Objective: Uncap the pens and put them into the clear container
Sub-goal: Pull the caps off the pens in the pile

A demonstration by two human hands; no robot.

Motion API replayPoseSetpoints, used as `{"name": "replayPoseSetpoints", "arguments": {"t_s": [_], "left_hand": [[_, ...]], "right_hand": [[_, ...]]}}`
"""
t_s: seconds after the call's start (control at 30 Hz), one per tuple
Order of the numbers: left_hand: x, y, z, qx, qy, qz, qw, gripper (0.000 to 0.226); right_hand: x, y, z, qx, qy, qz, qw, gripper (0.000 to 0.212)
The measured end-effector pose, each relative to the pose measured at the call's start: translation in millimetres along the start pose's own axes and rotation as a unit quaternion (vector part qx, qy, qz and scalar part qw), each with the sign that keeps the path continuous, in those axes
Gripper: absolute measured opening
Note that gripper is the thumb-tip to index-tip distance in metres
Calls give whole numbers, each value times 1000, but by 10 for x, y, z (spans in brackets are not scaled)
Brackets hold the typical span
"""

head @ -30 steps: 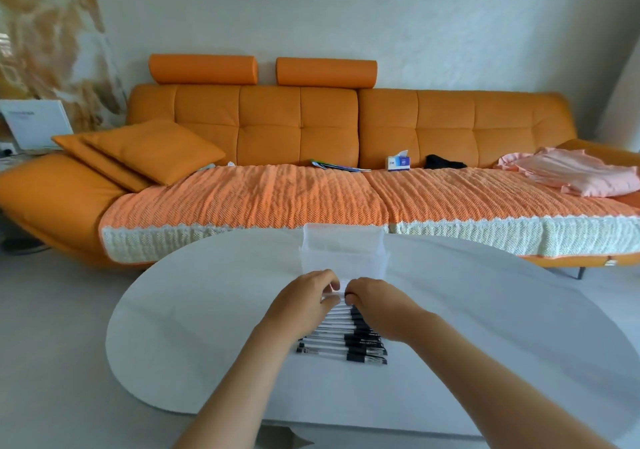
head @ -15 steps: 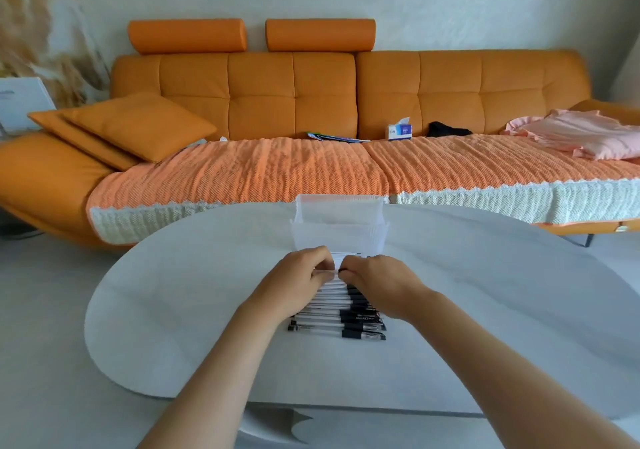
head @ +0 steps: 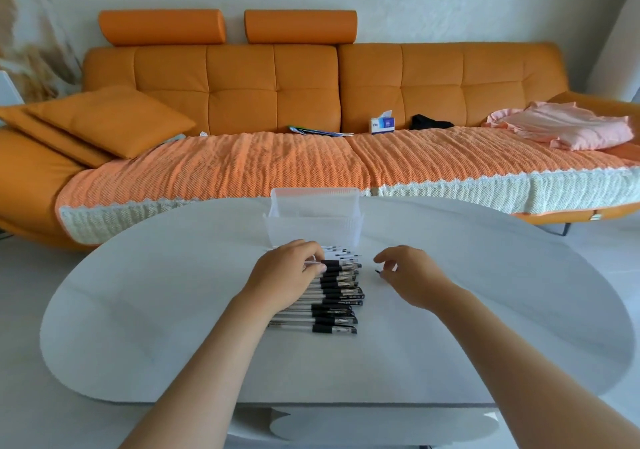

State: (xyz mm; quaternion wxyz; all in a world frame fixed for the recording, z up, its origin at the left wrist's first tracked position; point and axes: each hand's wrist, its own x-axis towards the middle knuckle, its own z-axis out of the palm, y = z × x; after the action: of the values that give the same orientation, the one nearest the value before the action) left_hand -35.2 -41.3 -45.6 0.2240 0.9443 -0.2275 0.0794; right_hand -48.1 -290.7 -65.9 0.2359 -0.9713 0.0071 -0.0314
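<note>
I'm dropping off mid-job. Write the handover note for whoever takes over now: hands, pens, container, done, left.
Left hand: fingers grip a pen near the row's far end.
Right hand: fingers curled by a small dark piece, maybe a cap; grip unclear.
Row of pens: lies on the table, just in front of the clear container; the near ones look capped.
Done: no pens visible in the container.
Left: uncap nearly all, load them.

Open surface (head: 145, 310) stretches wide on both sides of the row of pens (head: 334, 305). The clear container (head: 313, 227) stands just behind the row, its top open. The left hand (head: 287, 275) covers the row's left part; the right hand (head: 412, 275) hovers beside it, apart.
</note>
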Motion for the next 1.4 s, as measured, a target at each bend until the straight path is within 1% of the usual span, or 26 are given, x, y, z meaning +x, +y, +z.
{"name": "replayPoseSetpoints", "arguments": {"t_s": [0.1, 0.23, 0.4, 0.53, 0.63, 0.73, 0.87, 1.0, 1.1, 1.2, 1.3, 1.4], "left_hand": [[43, 72, 61, 0, 2, 3, 1000, 10], [87, 151, 133, -10, -10, 10, 1000, 9], [104, 166, 159, -10, -2, 10, 1000, 13], [70, 169, 131, 3, 5, 23, 1000, 13], [27, 170, 94, 16, 12, 29, 999, 13], [-19, 144, 60, 27, 34, 39, 998, 16], [-47, 46, 8, 49, 61, 58, 995, 11], [-58, -29, -44, 32, 45, 42, 998, 9], [-64, -51, -70, 28, 21, 25, 999, 11], [-71, -71, -95, 26, 9, 19, 999, 12], [-81, -97, -112, 26, 8, 18, 999, 13], [-72, -103, -107, 27, -8, 23, 999, 15]], "right_hand": [[-19, 99, 18, 44, 6, 17, 999, 30], [-34, 95, 11, 41, 4, -4, 999, 33], [-64, -74, -77, 18, 44, -94, 994, 34], [-115, -260, -92, -55, 42, -170, 983, 32], [-100, -366, -64, -122, 10, -192, 974, 31], [-40, -460, -40, -186, -8, -199, 962, 34], [-10, -574, -14, -196, -27, -202, 959, 32], [13, -700, 31, -215, -7, -190, 958, 28], [-4, -772, 21, -188, -8, -168, 968, 21], [-19, -769, 6, -123, -11, -142, 982, 16], [-42, -745, 19, -82, -54, -134, 986, 26], [-64, -748, 41, -102, -86, -135, 982, 31]]}}
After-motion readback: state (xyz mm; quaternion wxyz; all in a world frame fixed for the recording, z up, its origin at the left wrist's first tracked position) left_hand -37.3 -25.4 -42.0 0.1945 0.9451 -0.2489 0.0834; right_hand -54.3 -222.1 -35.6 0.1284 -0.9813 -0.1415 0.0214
